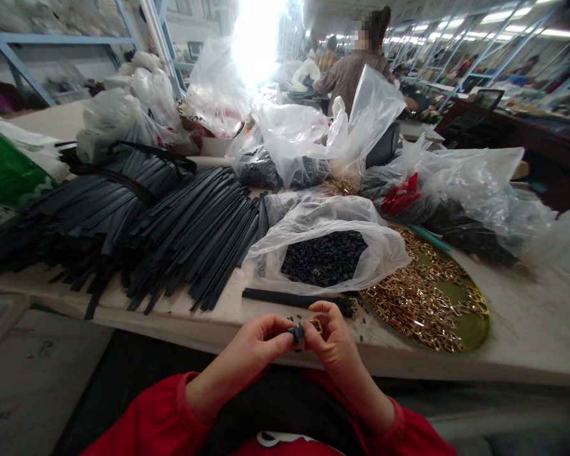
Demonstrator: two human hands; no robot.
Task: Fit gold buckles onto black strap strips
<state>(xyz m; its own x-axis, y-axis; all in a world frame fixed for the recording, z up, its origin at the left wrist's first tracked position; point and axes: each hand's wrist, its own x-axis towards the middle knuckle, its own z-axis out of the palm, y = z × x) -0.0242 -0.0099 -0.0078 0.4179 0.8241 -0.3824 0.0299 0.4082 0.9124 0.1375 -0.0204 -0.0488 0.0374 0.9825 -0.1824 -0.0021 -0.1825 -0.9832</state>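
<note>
Head view, looking down over the counter's (527, 316) edge: both hands are meeting just in front of the body, red sleeves (161, 411) showing below them. The left hand (261, 342) is pinching shut, thumb and forefinger closing on a small black piece (296, 332). It may be a loop, though it is too small to tell for sure. The right hand (330, 345) is curling in from the other side, its fingertips gripping a gold fitting (316, 325) that is touching the black piece, right between the two hands.

Just beyond the fingers, a single black strap (289, 297) is lying flat across the counter. Directly behind that, an open bag of black loops (323, 256) is sitting with its mouth gaping toward the hands. Off beyond the right hand, a gold tray (475, 323) is carrying a heap of gold chain pieces (418, 294), near the bag and well clear of the fingers. Out past the left hand, a big pile of black straps (180, 234) is fanning across the counter. Further back, clear plastic bags (456, 183) are crowding the far side, and another person (349, 73) is standing well away behind them.
</note>
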